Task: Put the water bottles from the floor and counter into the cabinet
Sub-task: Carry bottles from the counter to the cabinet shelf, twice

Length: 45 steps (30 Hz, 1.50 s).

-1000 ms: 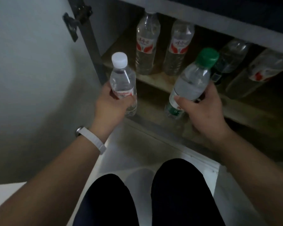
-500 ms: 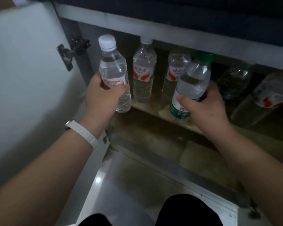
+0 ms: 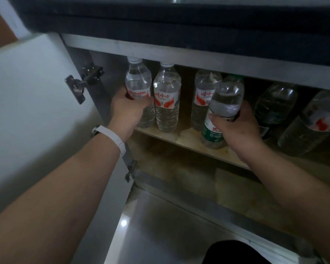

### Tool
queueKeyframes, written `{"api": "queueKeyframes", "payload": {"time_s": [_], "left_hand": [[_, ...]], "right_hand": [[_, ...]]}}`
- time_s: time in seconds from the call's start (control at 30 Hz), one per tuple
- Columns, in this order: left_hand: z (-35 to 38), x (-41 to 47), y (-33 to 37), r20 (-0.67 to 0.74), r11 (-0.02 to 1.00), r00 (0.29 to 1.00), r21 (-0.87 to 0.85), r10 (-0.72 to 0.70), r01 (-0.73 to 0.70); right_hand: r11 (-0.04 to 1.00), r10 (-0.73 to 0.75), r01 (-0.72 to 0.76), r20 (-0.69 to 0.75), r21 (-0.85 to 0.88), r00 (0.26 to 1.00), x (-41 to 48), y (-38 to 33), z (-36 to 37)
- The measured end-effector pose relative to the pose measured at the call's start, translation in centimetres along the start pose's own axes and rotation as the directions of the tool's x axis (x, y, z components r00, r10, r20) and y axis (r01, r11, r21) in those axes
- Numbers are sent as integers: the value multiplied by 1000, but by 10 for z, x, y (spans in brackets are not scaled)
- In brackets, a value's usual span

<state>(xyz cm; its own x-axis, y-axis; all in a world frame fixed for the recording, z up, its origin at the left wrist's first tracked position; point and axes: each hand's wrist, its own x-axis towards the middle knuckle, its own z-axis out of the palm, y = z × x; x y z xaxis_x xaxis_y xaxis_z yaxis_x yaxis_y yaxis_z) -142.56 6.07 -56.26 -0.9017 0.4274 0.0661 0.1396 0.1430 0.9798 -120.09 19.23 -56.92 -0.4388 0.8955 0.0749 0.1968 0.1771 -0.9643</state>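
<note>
Cabinet shelf (image 3: 187, 138): L hand (image 3: 128, 111) round upright white-cap bottle (image 3: 138, 80), R hand (image 3: 236, 128) round green-label bottle (image 3: 227, 100), prob. tilted.

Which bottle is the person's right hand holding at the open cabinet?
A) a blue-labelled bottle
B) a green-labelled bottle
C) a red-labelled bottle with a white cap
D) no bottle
B: the right hand grips the green-labelled bottle, its fingers curled round the bottle's middle.

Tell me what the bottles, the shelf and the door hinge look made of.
Bottles: clear plastic, ribbed and glossy, water visible through them. Shelf: probably wood board, matte tan, pale raw edge. Hinge: metal, going by its dull grey sheen.
</note>
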Motion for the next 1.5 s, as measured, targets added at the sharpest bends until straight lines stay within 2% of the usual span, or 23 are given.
{"api": "queueKeyframes", "payload": {"time_s": [0.33,0.63,0.73,0.87,0.93,1.03,1.1,1.17,1.23,1.37,1.5], "left_hand": [[7,11,-15,27,993,998,104,51,-54],[0,-10,-5,52,995,997,82,59,-63],[-6,-38,-6,71,974,983,143,167,-176],[-20,-74,-19,146,898,948,308,281,-314],[-27,-86,-31,218,847,923,374,316,-378],[-36,-107,-44,322,791,896,439,305,-427],[-41,-121,-49,404,727,866,494,294,-477],[-44,-132,-51,457,671,845,537,278,-511],[-48,-139,-54,487,615,824,565,291,-551],[-55,-144,-56,551,445,753,609,359,-657],[-63,-153,-44,602,354,724,632,337,-690]], "right_hand": [[1000,-3,4,19,-19,1000,-2,7,-1],[999,-3,5,54,-54,999,-13,3,-4],[998,-3,7,71,-67,997,-22,3,-8],[999,3,-2,16,-51,1000,-37,4,-14],[995,-14,13,-7,-98,1000,-47,5,-17],[971,-61,72,55,-229,997,-64,13,-22],[915,-111,141,101,-378,989,-74,16,-25],[792,-181,252,181,-556,967,-86,14,-25],[661,-218,357,286,-660,933,-95,10,-24],[485,-187,457,422,-745,887,-104,5,-19],[452,-153,499,487,-739,860,-111,-6,-20]]}}
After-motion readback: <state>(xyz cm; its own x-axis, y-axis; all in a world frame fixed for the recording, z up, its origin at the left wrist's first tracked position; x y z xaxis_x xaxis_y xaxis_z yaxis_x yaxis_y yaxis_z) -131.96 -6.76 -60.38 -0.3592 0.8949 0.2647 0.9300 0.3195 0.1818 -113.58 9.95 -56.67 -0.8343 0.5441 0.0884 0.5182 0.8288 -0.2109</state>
